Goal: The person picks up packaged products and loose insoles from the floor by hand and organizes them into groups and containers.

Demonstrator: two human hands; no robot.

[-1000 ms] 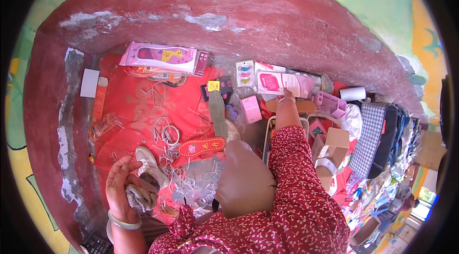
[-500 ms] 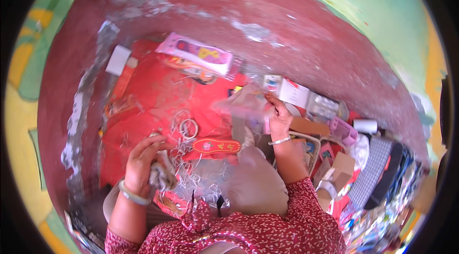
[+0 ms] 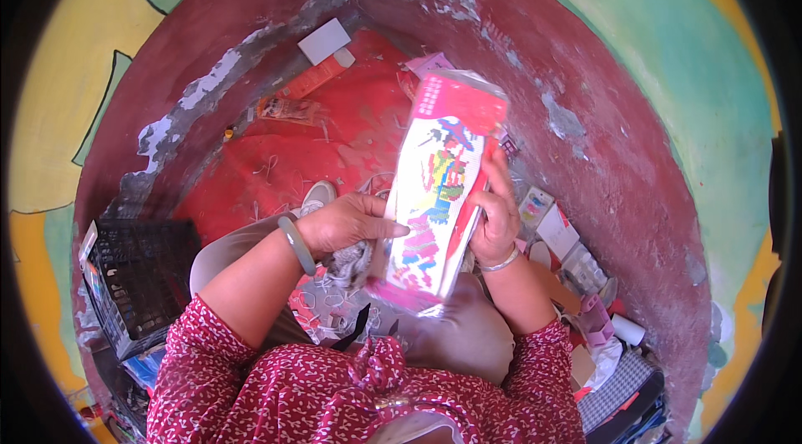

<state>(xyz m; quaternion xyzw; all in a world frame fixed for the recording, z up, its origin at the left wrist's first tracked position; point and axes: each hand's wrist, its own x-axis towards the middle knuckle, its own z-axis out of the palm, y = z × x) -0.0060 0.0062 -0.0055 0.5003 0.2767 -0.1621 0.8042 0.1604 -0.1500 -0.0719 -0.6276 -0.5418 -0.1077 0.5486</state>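
Between the left hand (image 3: 342,225) and the right hand (image 3: 497,214), in the head view, a long insole packet (image 3: 439,185) is held tilted, its top leaning right, with clear plastic over a white insole shape (image 3: 441,193) printed in coloured stitch blocks. The left thumb presses flat on the packet's face near its left edge, the other fingers curled (how far they reach behind is hidden). The right fingers grip the packet's right edge.

A crumpled grey cloth (image 3: 347,267) hangs just beside the packet's lower left, under the left hand; whether the palm holds it, I cannot tell. To the packet's left spreads a red sheet (image 3: 292,156); well apart at its lower left stands a black plastic crate (image 3: 150,285). To its lower right sit a purple plastic organiser (image 3: 595,320) and a white roll (image 3: 628,329).

The packet's slick plastic could slide if the left thumb lifts to mind the cloth, and the cloth might drop among the loose white cords (image 3: 330,298) below the packet's left side. Squeezing hard from both edges could bow the insole shape.
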